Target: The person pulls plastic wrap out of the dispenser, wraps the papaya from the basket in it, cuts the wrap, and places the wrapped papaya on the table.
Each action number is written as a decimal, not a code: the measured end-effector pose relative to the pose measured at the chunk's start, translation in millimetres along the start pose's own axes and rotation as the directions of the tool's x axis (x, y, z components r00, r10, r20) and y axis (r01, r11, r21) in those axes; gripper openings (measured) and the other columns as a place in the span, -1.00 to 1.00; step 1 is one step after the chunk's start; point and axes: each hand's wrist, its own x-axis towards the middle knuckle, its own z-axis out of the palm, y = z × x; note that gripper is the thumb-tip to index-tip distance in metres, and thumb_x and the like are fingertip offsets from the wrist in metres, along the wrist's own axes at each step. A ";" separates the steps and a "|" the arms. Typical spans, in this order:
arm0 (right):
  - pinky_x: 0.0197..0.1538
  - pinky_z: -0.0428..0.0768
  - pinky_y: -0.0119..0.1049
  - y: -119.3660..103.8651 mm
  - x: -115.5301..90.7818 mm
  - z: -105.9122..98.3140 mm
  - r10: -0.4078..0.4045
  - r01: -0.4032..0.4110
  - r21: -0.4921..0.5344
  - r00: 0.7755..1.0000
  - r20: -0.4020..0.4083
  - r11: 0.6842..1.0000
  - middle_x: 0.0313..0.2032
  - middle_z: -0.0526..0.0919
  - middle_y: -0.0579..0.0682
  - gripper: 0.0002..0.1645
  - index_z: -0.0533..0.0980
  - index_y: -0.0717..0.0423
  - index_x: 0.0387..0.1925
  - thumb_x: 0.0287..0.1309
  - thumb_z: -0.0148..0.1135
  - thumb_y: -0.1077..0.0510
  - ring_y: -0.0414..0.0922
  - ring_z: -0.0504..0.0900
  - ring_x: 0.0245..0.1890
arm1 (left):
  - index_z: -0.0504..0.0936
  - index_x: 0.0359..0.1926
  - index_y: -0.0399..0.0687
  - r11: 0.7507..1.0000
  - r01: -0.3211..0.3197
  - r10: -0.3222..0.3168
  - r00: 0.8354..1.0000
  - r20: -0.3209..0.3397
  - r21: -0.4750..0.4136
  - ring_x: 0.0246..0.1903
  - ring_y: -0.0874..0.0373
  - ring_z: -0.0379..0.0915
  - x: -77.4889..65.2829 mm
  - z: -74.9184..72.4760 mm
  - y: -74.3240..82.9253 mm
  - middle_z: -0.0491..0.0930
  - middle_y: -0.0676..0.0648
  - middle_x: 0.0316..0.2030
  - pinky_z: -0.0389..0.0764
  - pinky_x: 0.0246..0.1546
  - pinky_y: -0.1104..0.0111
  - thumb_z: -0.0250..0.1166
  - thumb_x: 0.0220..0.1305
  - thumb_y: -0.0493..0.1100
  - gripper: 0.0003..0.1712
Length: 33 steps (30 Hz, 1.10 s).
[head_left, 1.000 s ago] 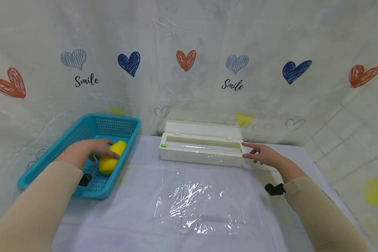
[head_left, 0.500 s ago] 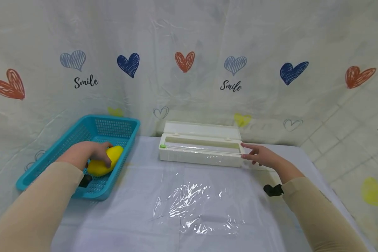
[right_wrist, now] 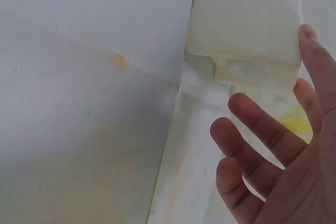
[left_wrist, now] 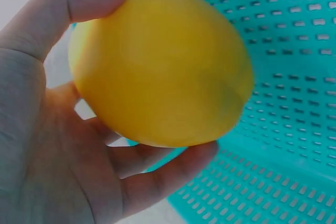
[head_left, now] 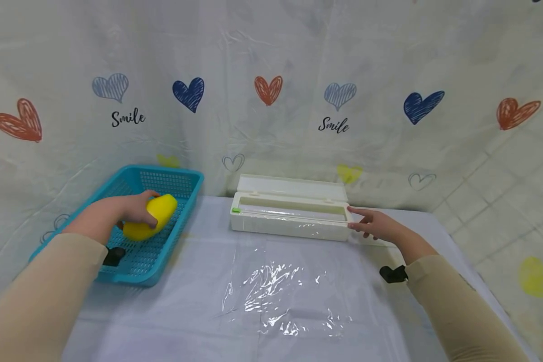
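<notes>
In the head view, my left hand (head_left: 128,211) holds a yellow mango-shaped fruit (head_left: 162,213) inside the blue basket (head_left: 173,246). Thumb and fingers curl around the fruit (left_wrist: 163,66) in the left wrist view, above the perforated basket floor. My right hand (head_left: 377,224) touches the right end of a white cling film dispenser (head_left: 289,229) with thumb and forefinger. Its other fingers stand loose and slightly bent, holding nothing, in the right wrist view. The dispenser's lid (head_left: 294,187) is up, and clear cling film (head_left: 276,291) stretches from it over the table.
A white cloth covers the table (head_left: 163,327). Behind it hangs a pale curtain (head_left: 298,45) printed with hearts and "Smile". A small green piece (head_left: 236,210) sits at the dispenser's left end. Dark wrist cameras (head_left: 392,274) hang below both sleeves.
My left hand has taken the fruit, turned it, shifted it slightly left and raised it off the basket floor. The right hand stays at the dispenser's end.
</notes>
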 end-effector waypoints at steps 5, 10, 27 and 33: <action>-0.29 0.54 -0.19 -1.3 -1.1 0.5 -0.003 0.003 0.002 1.000 0.006 1.000 -0.04 0.63 0.17 0.00 0.01 -0.10 0.56 0.27 0.21 -0.30 -0.01 0.59 -0.22 | -0.17 0.51 -0.12 0.990 -0.134 0.138 0.982 -0.127 0.037 -0.08 -0.28 0.37 -12.7 -7.0 14.6 0.22 -0.48 0.21 0.56 -0.31 0.08 0.38 0.12 0.01 0.15; -0.28 0.54 -0.20 -0.3 -3.3 0.3 -0.001 0.001 0.009 1.000 0.015 1.000 -0.06 0.63 0.15 -0.02 -0.01 -0.10 0.57 0.30 0.19 -0.27 -0.01 0.59 -0.21 | -0.11 0.51 -0.08 0.970 -0.231 0.241 0.950 -0.198 0.076 -0.08 -0.21 0.40 -21.4 -7.9 43.2 0.31 -0.41 0.22 0.54 -0.20 0.05 0.41 0.10 -0.02 0.13; -0.20 0.56 -0.15 -7.1 -6.9 -4.2 0.031 -0.031 0.016 0.999 0.043 0.999 -0.09 0.61 0.17 0.00 -0.04 -0.12 0.57 0.30 0.16 -0.31 0.03 0.59 -0.19 | 0.12 0.49 0.20 0.833 -0.505 0.539 0.833 -0.124 0.226 -0.15 0.10 0.40 -17.2 68.0 175.8 0.44 0.06 0.06 0.51 -0.16 0.24 0.53 -0.08 -0.12 0.12; -0.24 0.55 -0.18 -8.0 -8.2 -4.3 0.024 -0.025 0.020 0.999 0.042 0.999 -0.12 0.61 0.19 -0.01 -0.03 -0.11 0.57 0.30 0.16 -0.30 0.04 0.59 -0.22 | 0.16 0.48 0.34 0.794 -0.532 0.577 0.812 -0.088 0.294 -0.11 0.17 0.36 -1.4 101.6 203.4 0.43 0.13 0.09 0.49 -0.14 0.28 0.54 -0.08 -0.09 0.11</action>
